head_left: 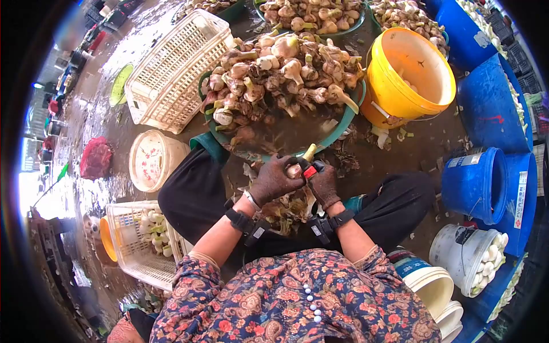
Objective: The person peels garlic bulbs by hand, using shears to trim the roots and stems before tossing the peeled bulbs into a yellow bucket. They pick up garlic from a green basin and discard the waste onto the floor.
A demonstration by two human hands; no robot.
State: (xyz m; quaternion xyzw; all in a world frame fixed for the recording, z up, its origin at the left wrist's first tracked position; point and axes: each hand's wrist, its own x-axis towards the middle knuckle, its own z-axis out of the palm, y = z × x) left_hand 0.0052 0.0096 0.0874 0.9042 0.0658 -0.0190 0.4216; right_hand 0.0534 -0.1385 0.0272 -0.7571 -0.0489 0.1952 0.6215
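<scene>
My left hand (277, 180), in a brown glove, is closed around a garlic bulb (294, 171) whose pale green stem (310, 152) points up and away. Against the bulb's right side, my gloved right hand (325, 186) grips a small red-handled knife (309, 172); its blade is mostly hidden. Both hands meet over my lap, just short of a green basin (343, 130) heaped with unpeeled garlic (286, 74) and holding murky water. Below them, a pile of dry skins and trimmings (286, 212) lies between my legs.
A yellow bucket (384, 80) stands right of the basin, a white crate (171, 71) left. A white tub (150, 163) sits by my knee. Blue buckets (470, 183) and a white bucket of peeled garlic (457, 254) line the right; another crate (128, 228) holds trimmed garlic.
</scene>
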